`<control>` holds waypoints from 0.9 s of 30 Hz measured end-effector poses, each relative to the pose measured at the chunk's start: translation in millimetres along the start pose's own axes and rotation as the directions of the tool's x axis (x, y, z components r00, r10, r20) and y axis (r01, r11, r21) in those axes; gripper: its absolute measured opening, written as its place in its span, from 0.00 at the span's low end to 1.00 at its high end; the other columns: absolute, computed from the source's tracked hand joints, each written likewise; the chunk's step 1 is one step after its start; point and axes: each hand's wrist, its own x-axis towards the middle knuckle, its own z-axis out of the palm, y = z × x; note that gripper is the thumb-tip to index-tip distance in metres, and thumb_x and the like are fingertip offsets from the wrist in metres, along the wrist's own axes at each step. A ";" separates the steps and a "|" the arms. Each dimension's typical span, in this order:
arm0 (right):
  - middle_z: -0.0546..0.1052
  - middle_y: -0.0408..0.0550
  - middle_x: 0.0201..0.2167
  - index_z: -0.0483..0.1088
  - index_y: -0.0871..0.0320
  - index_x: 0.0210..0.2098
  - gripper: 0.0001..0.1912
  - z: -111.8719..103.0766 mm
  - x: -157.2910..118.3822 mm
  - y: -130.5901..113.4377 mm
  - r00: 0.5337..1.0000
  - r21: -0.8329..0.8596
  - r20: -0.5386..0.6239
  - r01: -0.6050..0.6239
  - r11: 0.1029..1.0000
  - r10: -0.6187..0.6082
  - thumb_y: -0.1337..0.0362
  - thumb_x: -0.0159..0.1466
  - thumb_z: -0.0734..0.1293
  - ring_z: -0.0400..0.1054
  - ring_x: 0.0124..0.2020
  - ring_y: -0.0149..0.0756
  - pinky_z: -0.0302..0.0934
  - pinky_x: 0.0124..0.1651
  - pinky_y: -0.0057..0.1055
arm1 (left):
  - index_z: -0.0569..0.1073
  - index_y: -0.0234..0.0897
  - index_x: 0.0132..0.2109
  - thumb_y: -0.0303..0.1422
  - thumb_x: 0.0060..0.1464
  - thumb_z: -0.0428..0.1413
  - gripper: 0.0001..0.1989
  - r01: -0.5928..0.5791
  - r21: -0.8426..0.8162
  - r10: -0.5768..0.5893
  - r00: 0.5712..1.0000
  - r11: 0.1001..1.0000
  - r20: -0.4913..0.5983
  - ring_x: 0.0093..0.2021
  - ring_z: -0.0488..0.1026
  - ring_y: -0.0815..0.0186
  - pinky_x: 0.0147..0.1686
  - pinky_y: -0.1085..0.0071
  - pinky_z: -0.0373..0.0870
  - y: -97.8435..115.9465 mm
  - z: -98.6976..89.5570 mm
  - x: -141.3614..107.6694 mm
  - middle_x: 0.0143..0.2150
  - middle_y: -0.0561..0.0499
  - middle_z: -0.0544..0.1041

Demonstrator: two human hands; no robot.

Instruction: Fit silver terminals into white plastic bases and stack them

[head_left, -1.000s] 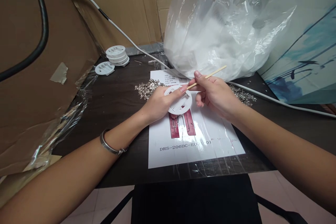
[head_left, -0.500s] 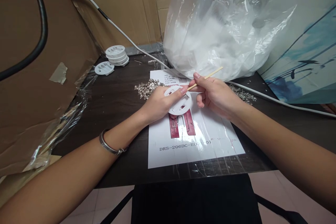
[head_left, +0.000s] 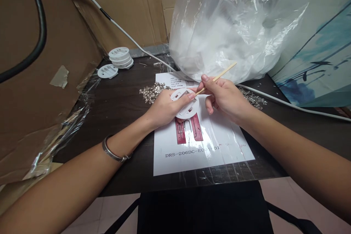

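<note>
My left hand grips a round white plastic disc with cut-out slots, its thumb lying across the face. Between the thumb and fingers of my right hand is a thin wooden stick, slanting down to the disc near my left thumb tip. Any small part under the stick's tip is too small to make out. Below the disc lies a printed white sheet under clear film. Small metal pieces are heaped beside my left hand, and another heap lies beyond my right wrist.
Several white discs are stacked at the back left, with one leaning beside them. A large clear bag of white material stands behind my hands. A white cable crosses the dark table. Cardboard walls the back and left.
The stick stands at a slightly different angle, its upper end a little higher and farther right. Both hands keep their holds, and the whole view has shifted slightly.
</note>
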 end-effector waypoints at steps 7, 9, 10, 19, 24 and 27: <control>0.76 0.46 0.32 0.67 0.62 0.29 0.21 -0.8 2.1 -0.8 1.000 0.022 -0.012 -0.012 1.000 0.012 0.49 0.66 0.64 0.58 0.10 0.19 0.50 0.12 0.22 | 0.76 0.32 0.43 0.45 0.57 0.56 0.19 0.053 -0.098 -0.050 0.998 0.994 0.028 0.23 0.69 0.71 0.22 0.75 0.63 -0.1 -0.7 0.2 0.24 0.51 0.73; 0.76 0.46 0.32 0.68 0.62 0.30 0.21 -1.4 2.2 0.3 1.000 0.012 -0.007 0.003 1.000 -0.003 0.49 0.66 0.64 0.58 0.10 0.19 0.49 0.12 0.22 | 0.76 0.31 0.36 0.44 0.55 0.58 0.18 0.049 -0.097 -0.047 0.999 0.994 0.019 0.22 0.68 0.72 0.21 0.75 0.62 -0.6 -0.9 0.1 0.23 0.51 0.72; 0.76 0.46 0.32 0.68 0.62 0.30 0.21 -1.8 2.2 0.8 1.000 0.007 -0.003 0.013 1.000 -0.013 0.48 0.66 0.64 0.58 0.10 0.19 0.49 0.12 0.22 | 0.75 0.30 0.32 0.44 0.54 0.59 0.17 0.045 -0.094 -0.044 0.999 0.995 0.013 0.21 0.68 0.72 0.20 0.75 0.62 -0.7 -0.9 -0.1 0.23 0.50 0.72; 0.76 0.45 0.35 0.69 0.60 0.29 0.22 -4.1 0.0 0.0 0.998 -0.057 0.047 0.050 0.997 -0.048 0.46 0.64 0.64 0.57 0.10 0.18 0.48 0.12 0.24 | 0.71 0.32 0.27 0.39 0.50 0.63 0.14 0.010 -0.095 -0.011 1.000 0.995 -0.008 0.23 0.65 0.74 0.22 0.76 0.62 -0.1 0.2 -0.2 0.23 0.53 0.70; 0.76 0.46 0.35 0.69 0.59 0.29 0.24 -4.4 -0.7 -1.0 0.997 -0.151 0.019 0.076 0.986 -0.073 0.42 0.62 0.64 0.57 0.11 0.19 0.47 0.12 0.24 | 0.71 0.32 0.26 0.39 0.48 0.64 0.15 0.003 -0.064 -0.005 0.999 0.998 -0.036 0.23 0.64 0.73 0.22 0.75 0.61 0.0 0.9 0.5 0.23 0.54 0.69; 0.76 0.46 0.31 0.69 0.60 0.29 0.24 -4.8 -1.8 -3.3 0.991 -0.260 -0.025 0.120 0.958 -0.131 0.43 0.63 0.64 0.57 0.12 0.20 0.49 0.13 0.24 | 0.69 0.33 0.25 0.40 0.47 0.64 0.16 0.012 -0.016 -0.013 0.998 1.000 -0.064 0.21 0.63 0.74 0.20 0.75 0.61 0.9 0.7 0.1 0.22 0.54 0.68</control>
